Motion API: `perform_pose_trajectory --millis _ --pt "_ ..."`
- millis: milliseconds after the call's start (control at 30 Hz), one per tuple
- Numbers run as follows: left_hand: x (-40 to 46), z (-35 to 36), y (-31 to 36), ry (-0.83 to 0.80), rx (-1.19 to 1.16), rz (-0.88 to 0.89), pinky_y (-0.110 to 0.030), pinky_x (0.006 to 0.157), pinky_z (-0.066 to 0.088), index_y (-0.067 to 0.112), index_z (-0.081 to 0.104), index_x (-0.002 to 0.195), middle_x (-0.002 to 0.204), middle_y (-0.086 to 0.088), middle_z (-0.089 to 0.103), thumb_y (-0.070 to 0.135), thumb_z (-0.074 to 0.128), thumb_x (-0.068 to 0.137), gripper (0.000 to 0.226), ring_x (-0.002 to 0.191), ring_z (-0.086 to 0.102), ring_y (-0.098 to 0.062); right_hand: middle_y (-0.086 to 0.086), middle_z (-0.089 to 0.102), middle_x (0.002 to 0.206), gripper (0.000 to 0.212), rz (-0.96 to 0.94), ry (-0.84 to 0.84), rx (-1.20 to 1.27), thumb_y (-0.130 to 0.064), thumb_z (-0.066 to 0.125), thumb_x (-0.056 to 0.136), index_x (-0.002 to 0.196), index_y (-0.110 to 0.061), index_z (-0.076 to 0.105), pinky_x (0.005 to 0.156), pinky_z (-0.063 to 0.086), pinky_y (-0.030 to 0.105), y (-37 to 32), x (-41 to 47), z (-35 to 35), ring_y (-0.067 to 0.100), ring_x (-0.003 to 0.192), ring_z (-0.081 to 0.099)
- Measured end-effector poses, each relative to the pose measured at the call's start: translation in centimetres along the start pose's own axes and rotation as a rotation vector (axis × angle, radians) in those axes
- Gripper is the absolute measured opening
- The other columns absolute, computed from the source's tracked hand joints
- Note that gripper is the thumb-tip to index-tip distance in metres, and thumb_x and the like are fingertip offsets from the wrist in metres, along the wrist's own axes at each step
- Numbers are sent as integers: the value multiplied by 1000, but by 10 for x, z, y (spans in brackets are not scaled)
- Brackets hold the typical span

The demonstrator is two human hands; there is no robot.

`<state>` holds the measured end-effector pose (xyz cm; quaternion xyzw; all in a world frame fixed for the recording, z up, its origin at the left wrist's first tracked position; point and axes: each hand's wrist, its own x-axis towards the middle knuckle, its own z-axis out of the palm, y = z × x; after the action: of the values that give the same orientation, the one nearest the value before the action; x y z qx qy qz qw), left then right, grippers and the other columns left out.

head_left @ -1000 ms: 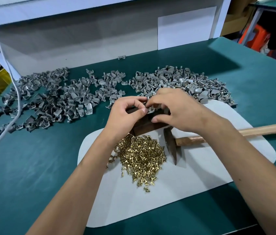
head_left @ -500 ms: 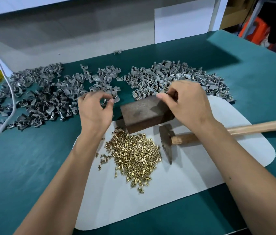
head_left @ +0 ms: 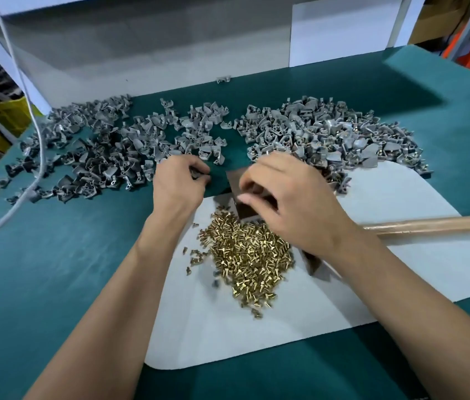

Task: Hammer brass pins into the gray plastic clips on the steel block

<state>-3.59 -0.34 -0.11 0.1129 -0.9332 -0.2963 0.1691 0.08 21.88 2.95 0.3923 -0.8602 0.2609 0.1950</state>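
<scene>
The steel block (head_left: 238, 184) is covered by the curled right hand (head_left: 288, 197) (grip cannot be told). A gray clip (head_left: 199, 174) is pinched by the left hand (head_left: 177, 184).

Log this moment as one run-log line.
left hand: pinches gray clip | right hand: over steel block | hammer: idle on mat

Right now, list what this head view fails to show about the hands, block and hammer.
- Block: mostly hidden under the right hand; whether a clip sits on it cannot be told.
- Hammer: head mostly covered by the right wrist; handle cut off by the right edge.
- Left hand: fingertips pinch something dark, too small and blurred to identify.
- Right hand: whether it holds anything cannot be told.
</scene>
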Motion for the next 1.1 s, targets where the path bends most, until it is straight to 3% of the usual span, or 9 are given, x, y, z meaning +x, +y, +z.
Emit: perform_pose_trajectory --millis 167,333,433,500,600,767,867,933,1100 --pt "4 -7 -8 81 -64 -62 -22 66 53 29 65 74 68 16 65 8 80 80 26 70 65 -6 -10 64 114 25 -326 -265 -81 -39 59 99 117 -25 68 88 46 37 -37 3 23 15 107 47" --pt "4 -5 -11 139 -150 -99 -14 65 45 25 64 98 68 13 67 5 69 79 27 78 64 -7 -16 59 120 29 -443 -407 -144 -48 54 99 122 -36 67 91 36 36 -53 1 39 14 118 40" --pt "4 -5 -10 137 -138 -103 -7 58 39 23 68 105 78 10 69 5 60 80 32 77 61 -2 -15 58 109 19 -433 -408 -148 -42 57 100 111 -35 70 82 33 33 -54 2 42 11 111 42" --pt "4 -6 -9 114 -147 -113 -19 67 51 19 72 106 83 7 71 4 58 81 32 80 66 -11 -12 57 102 14 -410 -406 -121 -37 60 100 104 -31 71 78 34 32 -53 2 42 13 104 44" --pt "4 -7 -9 87 -151 -125 -33 78 59 16 75 103 87 3 72 3 63 83 27 85 69 -18 -10 55 100 10 -369 -431 -83 -32 60 101 102 -28 69 82 43 35 -54 2 42 14 101 45" --pt "5 -8 -9 128 -191 -109 -31 72 58 18 73 87 72 12 65 10 76 83 10 71 65 -12 -7 53 102 12 -299 -448 -52 -29 52 105 106 -23 62 89 45 36 -54 1 43 14 101 46" --pt "9 -10 -10 200 -316 -161 -23 61 50 19 71 80 65 12 61 14 82 82 13 58 56 -4 -5 53 105 17 -281 -446 -54 -36 51 104 106 -22 60 90 46 37 -52 0 40 16 101 47" --pt "11 -12 -10 245 -451 -220 -23 60 47 19 70 79 59 10 58 14 83 83 15 54 52 -7 -4 54 105 21 -260 -423 -58 -40 52 102 105 -21 61 88 46 38 -53 3 40 17 100 46" --pt "17 -28 -25 263 -726 -403 -34 73 57 8 70 86 73 -7 70 1 74 85 8 69 64 -18 0 53 101 16 -110 -340 -99 -33 57 100 103 -17 58 82 49 40 -68 23 52 22 100 46"
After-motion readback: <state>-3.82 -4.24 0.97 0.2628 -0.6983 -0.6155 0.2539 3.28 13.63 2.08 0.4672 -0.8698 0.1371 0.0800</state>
